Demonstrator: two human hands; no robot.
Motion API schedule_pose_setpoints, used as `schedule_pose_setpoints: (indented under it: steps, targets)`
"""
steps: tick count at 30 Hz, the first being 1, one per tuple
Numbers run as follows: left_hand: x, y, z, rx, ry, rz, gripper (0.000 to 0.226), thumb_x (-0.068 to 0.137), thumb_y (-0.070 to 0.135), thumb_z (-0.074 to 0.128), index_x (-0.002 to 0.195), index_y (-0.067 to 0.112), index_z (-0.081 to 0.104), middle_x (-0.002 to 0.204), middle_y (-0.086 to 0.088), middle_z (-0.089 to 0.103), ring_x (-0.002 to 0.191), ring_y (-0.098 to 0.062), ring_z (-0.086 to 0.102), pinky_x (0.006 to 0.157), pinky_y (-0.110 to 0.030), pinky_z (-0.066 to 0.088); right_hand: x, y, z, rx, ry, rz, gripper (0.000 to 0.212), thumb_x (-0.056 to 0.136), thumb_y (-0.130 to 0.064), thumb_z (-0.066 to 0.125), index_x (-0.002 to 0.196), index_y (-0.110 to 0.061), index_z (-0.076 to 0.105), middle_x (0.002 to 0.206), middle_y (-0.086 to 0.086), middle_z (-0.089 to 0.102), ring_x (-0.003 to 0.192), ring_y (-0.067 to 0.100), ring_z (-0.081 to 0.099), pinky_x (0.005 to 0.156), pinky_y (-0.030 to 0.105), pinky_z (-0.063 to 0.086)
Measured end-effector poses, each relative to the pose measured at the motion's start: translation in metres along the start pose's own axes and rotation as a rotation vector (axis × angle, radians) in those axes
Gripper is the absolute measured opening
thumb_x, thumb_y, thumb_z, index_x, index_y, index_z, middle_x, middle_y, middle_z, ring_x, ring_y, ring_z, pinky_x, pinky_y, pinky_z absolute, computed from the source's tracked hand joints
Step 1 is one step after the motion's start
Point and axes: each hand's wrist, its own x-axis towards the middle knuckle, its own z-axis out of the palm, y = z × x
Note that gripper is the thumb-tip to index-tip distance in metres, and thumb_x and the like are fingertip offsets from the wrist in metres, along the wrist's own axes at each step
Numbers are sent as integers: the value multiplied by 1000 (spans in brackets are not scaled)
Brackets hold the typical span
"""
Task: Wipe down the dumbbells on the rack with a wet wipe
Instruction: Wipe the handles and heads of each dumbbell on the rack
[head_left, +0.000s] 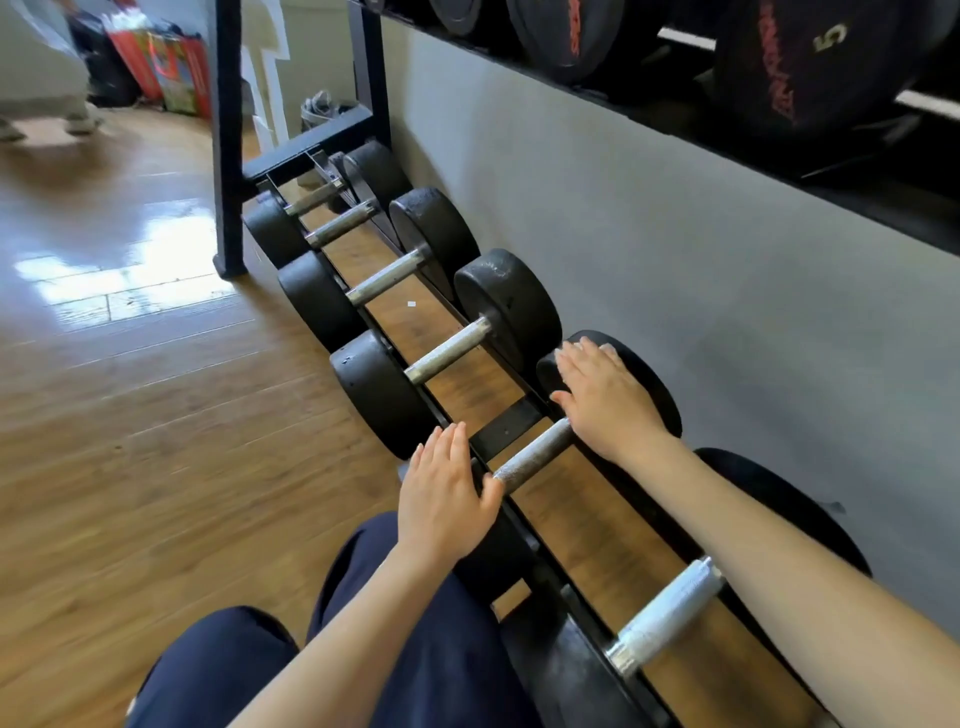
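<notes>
While both hands lie flat on one dumbbell (535, 454), it sits on the low rack (511, 428) beside the wall.

The left hand (447, 493) rests with straight fingers on the dumbbell's near head, thumb by the handle's near end. The right hand (602, 395) lies palm-down, fingers straight, on the far head (652, 387) by the wall (649, 218). The hands are apart, the bare handle between them; neither curls round anything. No wipe can be made out under either palm. Beyond this dumbbell more dumbbells (447, 348) line the rack toward its upright post (228, 135); nearer than it lies one with a bright handle (667, 616). Above it an upper shelf holds a head marked 5 (810, 62).
</notes>
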Motion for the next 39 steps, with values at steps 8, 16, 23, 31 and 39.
schedule_pose_setpoints:
  steps: [8,16,23,31,39]
  targets:
    - [3,-1,3,-15,43,8,69,97,41,43,154,12,19,159,-3,24,149,-16,13,118,-25,4,-40,-3,11,221,87,321,64,102,-34,32,150,-4,2,159,10,-3,146,23,-7,116,33,0]
    - [1,-2,3,-5,26,11,69,97,42,42,154,13,18,160,-3,22,149,-16,12,117,-24,0,17,-13,3,-6,23,222,68,99,-44,34,150,-4,14,158,12,14,146,25,7,119,38,7]
    - [3,-3,5,-18,71,14,68,97,42,43,154,13,20,159,-1,24,149,-15,13,114,-21,-3,-49,-21,16,290,108,482,82,96,-48,37,149,-3,-5,158,15,-10,146,25,-9,115,32,-3]
    - [1,0,2,-18,38,3,68,97,41,43,154,14,19,160,-1,23,149,-15,12,118,-24,3,44,-11,-2,-26,-22,218,71,97,-52,37,144,0,30,150,14,33,142,26,21,117,39,11]
    - [2,0,2,-35,63,11,74,87,49,32,152,13,27,157,-2,30,148,-16,19,111,-21,-1,-42,-9,13,259,126,355,79,98,-47,36,147,-10,-12,158,10,-10,146,22,-10,115,31,-6]
